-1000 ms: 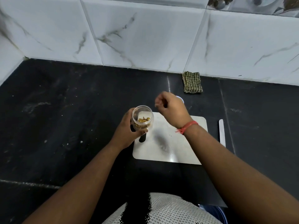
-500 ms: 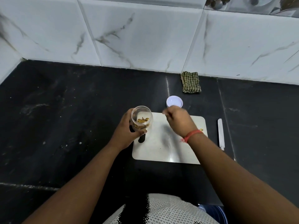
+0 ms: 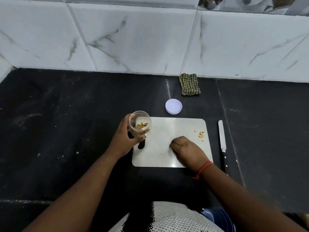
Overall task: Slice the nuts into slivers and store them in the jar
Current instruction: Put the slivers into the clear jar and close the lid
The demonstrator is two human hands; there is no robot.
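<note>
Jar (image 3: 140, 123) is gripped by the left hand (image 3: 125, 138); right hand (image 3: 187, 149) fingers are curled on the board (image 3: 163, 131). Light, brittle slivers (image 3: 200, 133) are best pinched gently.

Open black countertop (image 3: 66, 131) left of the cutting board (image 3: 167, 158) and at its right edge; lid (image 3: 173, 106) and folded cloth (image 3: 189, 84) behind, knife (image 3: 222, 139) just right.

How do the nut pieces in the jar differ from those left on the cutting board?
The slivers in the jar form a heap, held up by the left hand; the pieces on the cutting board are few, scattered near its right edge. The right hand rests beside them. Both look yellowish-tan.
</note>
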